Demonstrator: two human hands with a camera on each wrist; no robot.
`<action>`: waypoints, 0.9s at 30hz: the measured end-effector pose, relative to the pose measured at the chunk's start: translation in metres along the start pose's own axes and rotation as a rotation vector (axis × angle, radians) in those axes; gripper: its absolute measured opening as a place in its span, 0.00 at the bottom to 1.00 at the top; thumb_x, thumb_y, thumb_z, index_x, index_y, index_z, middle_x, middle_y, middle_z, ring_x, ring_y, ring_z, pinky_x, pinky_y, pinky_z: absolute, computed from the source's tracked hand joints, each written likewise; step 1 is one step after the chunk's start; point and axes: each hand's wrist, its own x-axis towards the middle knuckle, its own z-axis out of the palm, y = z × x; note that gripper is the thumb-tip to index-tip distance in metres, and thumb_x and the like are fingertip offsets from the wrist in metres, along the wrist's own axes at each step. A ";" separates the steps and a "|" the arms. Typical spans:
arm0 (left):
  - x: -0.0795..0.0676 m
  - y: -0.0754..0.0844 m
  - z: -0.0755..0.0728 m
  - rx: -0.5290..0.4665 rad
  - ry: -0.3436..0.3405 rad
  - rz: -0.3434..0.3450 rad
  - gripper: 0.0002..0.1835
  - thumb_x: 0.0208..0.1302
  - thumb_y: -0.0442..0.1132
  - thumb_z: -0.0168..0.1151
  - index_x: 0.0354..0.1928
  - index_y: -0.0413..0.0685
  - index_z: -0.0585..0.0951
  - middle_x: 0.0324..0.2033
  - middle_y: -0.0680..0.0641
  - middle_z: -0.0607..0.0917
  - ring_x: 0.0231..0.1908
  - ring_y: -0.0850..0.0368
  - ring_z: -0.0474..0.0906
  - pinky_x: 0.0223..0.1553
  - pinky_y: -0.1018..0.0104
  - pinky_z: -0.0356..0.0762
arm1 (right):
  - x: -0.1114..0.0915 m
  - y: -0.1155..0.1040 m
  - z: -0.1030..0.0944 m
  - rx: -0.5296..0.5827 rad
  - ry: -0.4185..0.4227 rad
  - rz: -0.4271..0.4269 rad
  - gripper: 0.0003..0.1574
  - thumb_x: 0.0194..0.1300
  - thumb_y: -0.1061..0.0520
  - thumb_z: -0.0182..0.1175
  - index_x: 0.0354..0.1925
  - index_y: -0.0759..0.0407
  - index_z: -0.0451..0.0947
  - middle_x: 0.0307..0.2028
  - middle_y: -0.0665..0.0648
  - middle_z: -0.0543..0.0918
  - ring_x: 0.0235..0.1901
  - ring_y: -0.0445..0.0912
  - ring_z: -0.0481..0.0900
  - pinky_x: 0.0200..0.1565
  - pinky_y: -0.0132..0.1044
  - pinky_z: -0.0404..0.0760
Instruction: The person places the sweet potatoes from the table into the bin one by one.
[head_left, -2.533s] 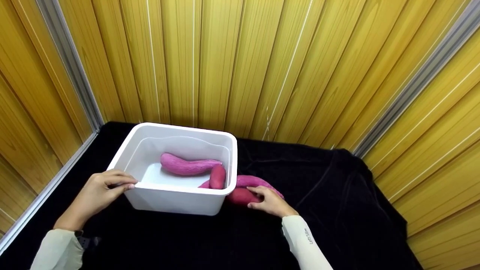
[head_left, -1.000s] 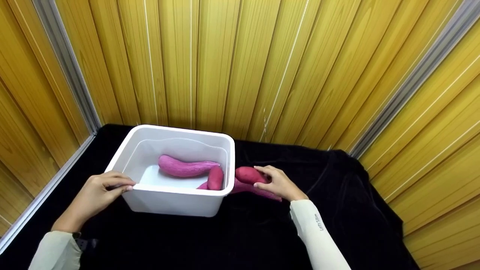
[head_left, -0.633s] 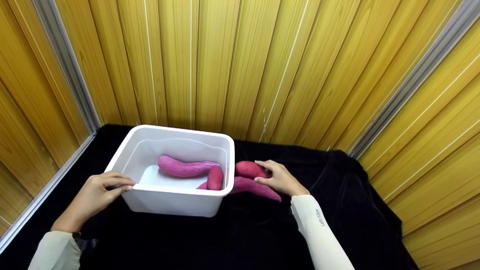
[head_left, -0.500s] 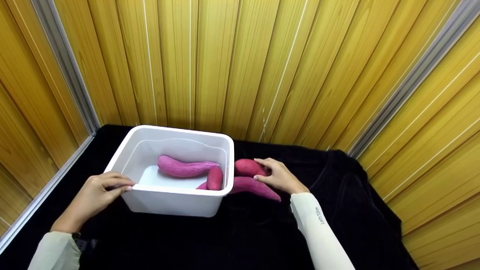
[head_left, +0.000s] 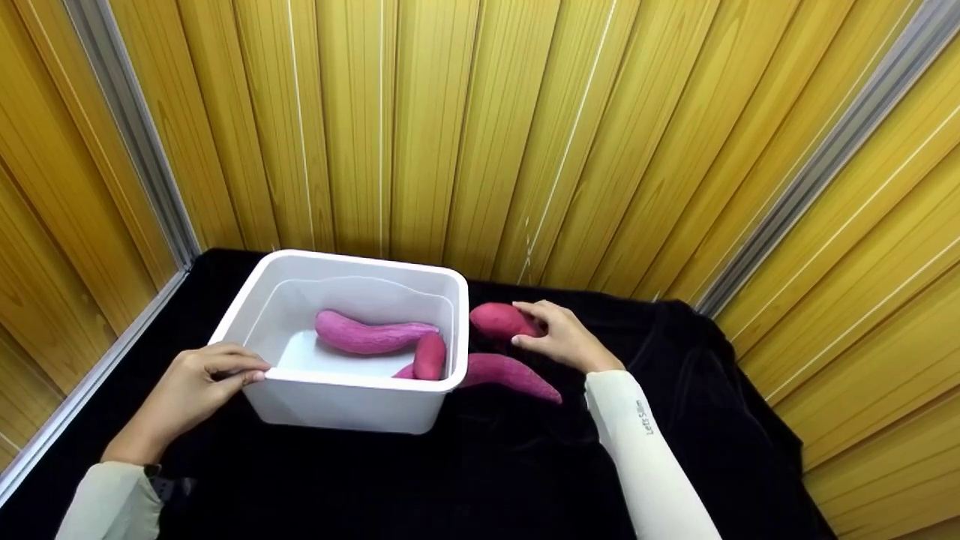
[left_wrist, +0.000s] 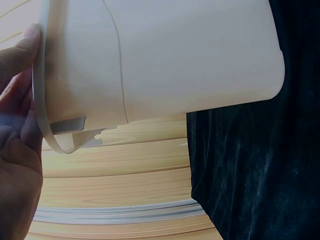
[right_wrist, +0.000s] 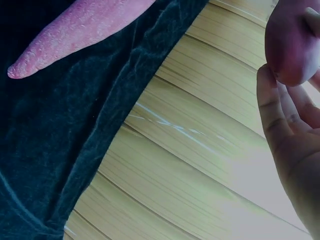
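Observation:
My left hand (head_left: 196, 390) pinches the near-left rim of a white plastic bin (head_left: 345, 405); the left wrist view shows fingers on both sides of that rim. To the bin's right, my right hand (head_left: 566, 335) holds a smooth red oval potato (head_left: 501, 321) between thumb and fingers, apart from the cloth. Below it on the cloth lies a long, curved pink sweet potato (head_left: 510, 375), its left end hidden by the bin. Inside the bin are another long pink sweet potato (head_left: 371, 334), a small red potato (head_left: 430, 357) and part of a further pink one (head_left: 406, 372).
Black velvety cloth (head_left: 360, 480) covers the surface under the bin, with folds at the right. Yellow wood-patterned panels (head_left: 427, 135) rise close behind the bin and stand at both sides. A metal strip (head_left: 90, 386) runs along the left wall's foot.
My right hand has raised the red potato from in front of the long pink sweet potato and carried it toward the back. The left hand keeps its place on the rim.

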 end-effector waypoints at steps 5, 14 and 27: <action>0.000 -0.001 0.000 0.003 0.001 0.000 0.16 0.39 0.19 0.73 0.28 0.47 0.89 0.27 0.52 0.87 0.33 0.76 0.77 0.42 0.90 0.70 | 0.004 -0.004 -0.005 0.002 -0.002 -0.007 0.35 0.59 0.52 0.69 0.62 0.61 0.72 0.43 0.57 0.81 0.41 0.46 0.75 0.47 0.43 0.77; 0.001 0.000 0.000 -0.002 -0.003 0.001 0.16 0.40 0.19 0.73 0.28 0.47 0.89 0.27 0.52 0.87 0.33 0.76 0.77 0.41 0.90 0.70 | 0.014 -0.017 -0.013 0.008 -0.017 -0.023 0.35 0.59 0.52 0.69 0.62 0.60 0.73 0.44 0.58 0.81 0.42 0.47 0.76 0.48 0.44 0.77; 0.000 0.001 -0.001 0.001 -0.014 -0.023 0.15 0.41 0.20 0.73 0.28 0.47 0.89 0.27 0.52 0.87 0.32 0.76 0.77 0.40 0.90 0.70 | 0.031 -0.034 -0.018 0.015 -0.045 -0.037 0.36 0.59 0.53 0.68 0.63 0.62 0.72 0.45 0.60 0.81 0.44 0.50 0.77 0.51 0.48 0.77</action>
